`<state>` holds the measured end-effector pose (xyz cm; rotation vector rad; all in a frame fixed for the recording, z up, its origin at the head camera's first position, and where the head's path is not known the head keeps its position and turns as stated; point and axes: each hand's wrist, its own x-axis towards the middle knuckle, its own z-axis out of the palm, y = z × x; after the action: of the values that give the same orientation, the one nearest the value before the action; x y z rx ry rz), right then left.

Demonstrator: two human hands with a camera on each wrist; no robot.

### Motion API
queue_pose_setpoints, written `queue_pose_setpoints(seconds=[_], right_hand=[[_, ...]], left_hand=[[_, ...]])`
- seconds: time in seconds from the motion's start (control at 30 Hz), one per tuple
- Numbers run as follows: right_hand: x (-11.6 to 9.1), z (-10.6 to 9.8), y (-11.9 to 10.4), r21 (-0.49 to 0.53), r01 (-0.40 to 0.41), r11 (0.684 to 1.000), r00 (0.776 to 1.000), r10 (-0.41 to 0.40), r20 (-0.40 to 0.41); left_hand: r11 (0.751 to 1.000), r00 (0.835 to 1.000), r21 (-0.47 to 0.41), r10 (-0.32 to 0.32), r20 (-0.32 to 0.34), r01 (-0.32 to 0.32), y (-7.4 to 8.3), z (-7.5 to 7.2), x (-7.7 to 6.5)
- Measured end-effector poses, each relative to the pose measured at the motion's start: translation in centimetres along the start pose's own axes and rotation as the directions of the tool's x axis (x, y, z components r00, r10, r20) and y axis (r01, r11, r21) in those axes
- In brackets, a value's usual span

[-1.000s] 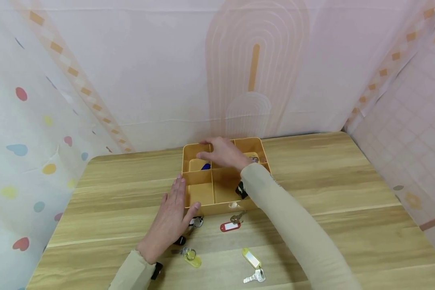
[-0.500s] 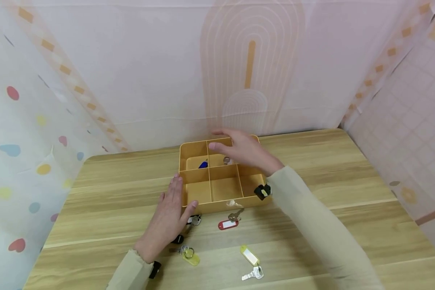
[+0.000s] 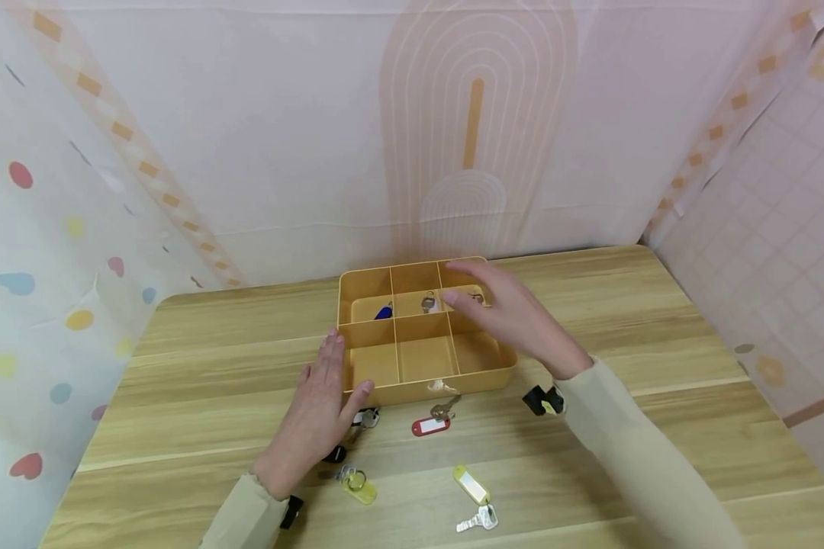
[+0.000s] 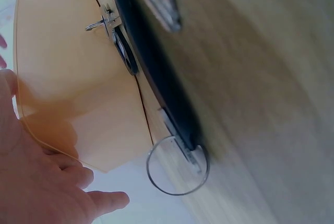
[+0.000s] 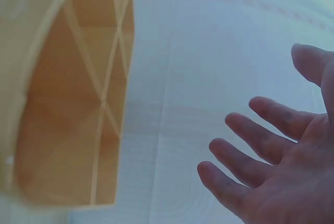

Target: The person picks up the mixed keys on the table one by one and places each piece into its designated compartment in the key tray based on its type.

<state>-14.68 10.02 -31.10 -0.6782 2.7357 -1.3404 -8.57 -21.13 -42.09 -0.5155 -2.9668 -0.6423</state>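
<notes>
A yellow six-compartment organizer box (image 3: 412,392) sits at the back of the table. My left hand (image 3: 309,415) rests against its left side, fingers straight and thumb near the front left corner. My right hand (image 3: 508,316) hovers over the right side, fingers spread and holding nothing; the right wrist view shows the hand (image 5: 282,156) apart from the box (image 5: 65,145). A blue key tag (image 3: 384,311) lies in the back left compartment. The back middle one has a key (image 3: 429,303), and a key ring (image 3: 477,296) shows in the back right one, partly behind my fingers.
Before the box lie a key with a red tag (image 3: 430,426), a key with a yellow tag (image 3: 471,485) and a ringed yellow tag (image 3: 362,490). Beside my left hand are a key with a black-edged tag (image 3: 367,418) and a long black item (image 4: 156,72).
My right hand has moved rightward from the back left compartments to the right side, uncovering the key in the back middle compartment. My left hand stays against the box.
</notes>
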Motion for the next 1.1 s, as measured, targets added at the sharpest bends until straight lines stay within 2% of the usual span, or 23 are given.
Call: queue_pose_setpoints(seconds=[0.2, 0.33, 0.53, 0.73, 0.93, 1.1], right_hand=[[-2.7, 0.1, 1.9, -0.025, -0.022, 0.999, 0.998, 0.021, -0.053], [-4.1, 0.4, 3.3, -0.060, -0.005, 0.998, 0.997, 0.000, -0.083], [-5.7, 0.7, 5.3, -0.122, -0.009, 0.993, 0.996, -0.002, -0.089], [-6.4, 1.2, 7.1, -0.203, 0.002, 0.979, 0.999, -0.013, -0.051], [-6.8, 1.7, 8.2, -0.254, -0.031, 0.967, 0.999, 0.040, 0.030], [-6.8, 2.2, 8.9, -0.283, -0.022, 0.959, 0.997, 0.042, 0.065]], left_hand=[[1.000, 1.000, 0.001, 0.004, -0.013, -0.004, -0.1, 0.0, -0.1], [1.000, 1.000, -0.005, 0.004, -0.020, -0.004, -0.1, 0.0, -0.2], [1.000, 1.000, -0.004, 0.004, -0.029, -0.004, -0.2, 0.0, -0.4], [1.000, 1.000, -0.012, -0.010, -0.018, 0.010, -0.2, 0.0, -0.3], [0.999, 1.000, -0.026, -0.031, 0.002, 0.031, -0.1, -0.1, -0.3], [0.999, 0.999, -0.033, -0.034, -0.008, 0.033, 0.0, 0.1, -0.7]])
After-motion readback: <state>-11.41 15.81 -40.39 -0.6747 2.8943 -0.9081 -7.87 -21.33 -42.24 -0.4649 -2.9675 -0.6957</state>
